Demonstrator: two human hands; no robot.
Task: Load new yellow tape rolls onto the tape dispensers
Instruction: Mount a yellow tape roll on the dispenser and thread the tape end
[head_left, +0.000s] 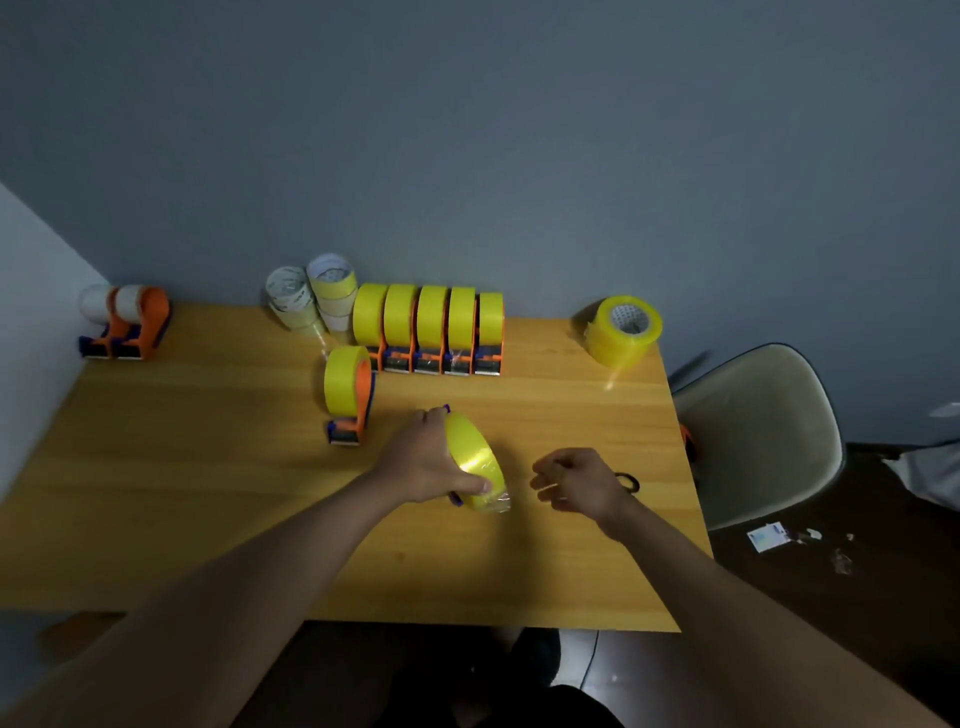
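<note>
Both hands hover near: left hand grips a yellow-taped dispenser, right hand loosely curled, empty; loose film could snag.

Five loaded dispensers in a row at table back, spare rolls left of them, one dispenser in front-left, stacked rolls far right.

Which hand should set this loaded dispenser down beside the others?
Left, probably. The left hand already grips the dispenser; the right hand hovers beside it, holding nothing.
</note>
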